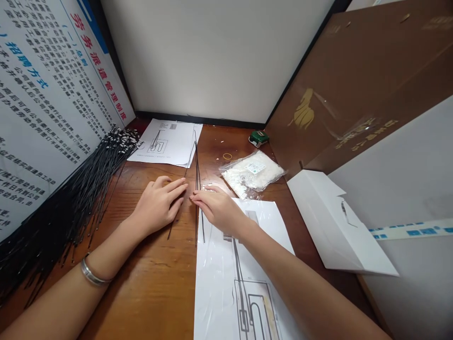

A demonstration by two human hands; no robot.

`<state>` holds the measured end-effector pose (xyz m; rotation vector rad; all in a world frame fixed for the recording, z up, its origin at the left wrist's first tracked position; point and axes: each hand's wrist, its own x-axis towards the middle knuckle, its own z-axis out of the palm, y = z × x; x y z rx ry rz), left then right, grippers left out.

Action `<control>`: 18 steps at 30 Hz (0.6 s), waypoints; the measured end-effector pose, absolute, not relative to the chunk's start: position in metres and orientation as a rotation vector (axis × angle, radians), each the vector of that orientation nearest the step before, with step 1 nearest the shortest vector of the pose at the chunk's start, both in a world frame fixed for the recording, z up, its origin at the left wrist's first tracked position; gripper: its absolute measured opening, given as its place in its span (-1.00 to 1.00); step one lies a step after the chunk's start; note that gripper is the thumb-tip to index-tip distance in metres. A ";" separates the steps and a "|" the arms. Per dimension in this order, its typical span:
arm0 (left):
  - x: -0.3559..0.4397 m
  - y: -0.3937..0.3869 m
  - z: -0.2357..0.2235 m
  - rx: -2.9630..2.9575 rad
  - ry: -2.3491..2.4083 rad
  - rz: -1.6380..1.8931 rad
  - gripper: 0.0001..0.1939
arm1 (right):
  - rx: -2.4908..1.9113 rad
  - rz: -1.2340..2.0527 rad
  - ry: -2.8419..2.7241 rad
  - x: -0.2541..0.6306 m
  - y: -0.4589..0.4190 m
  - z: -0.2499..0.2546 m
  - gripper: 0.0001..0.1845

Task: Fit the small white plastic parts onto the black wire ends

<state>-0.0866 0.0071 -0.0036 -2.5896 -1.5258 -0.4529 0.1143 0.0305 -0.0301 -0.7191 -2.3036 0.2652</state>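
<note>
Right hand [218,208] fingers [198,197] pinched the thin black wires [197,189] mid-length; left hand [160,204] lay flat, fingers released, pressing them to the tabletop [155,283]. Wires ran toward the far drawing sheet [166,141] (bulk bundle [67,212] sat left). Judgement: keep strands parallel, pin firmly, align against the near laminated template [219,283].

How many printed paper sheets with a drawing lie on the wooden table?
2. One sheet lies at the far side near the wall; one sheet lies near, under the right hand. More may be stacked beneath.
</note>
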 end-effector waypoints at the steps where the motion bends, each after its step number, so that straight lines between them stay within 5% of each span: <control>1: -0.086 0.010 -0.004 -2.610 -1.515 -0.424 -0.61 | -0.730 0.270 -2.327 0.114 0.031 -0.031 -0.77; 18: -0.089 0.003 -0.003 -2.630 -1.445 -0.668 -0.73 | -0.924 0.318 -2.221 0.113 0.033 -0.040 -0.80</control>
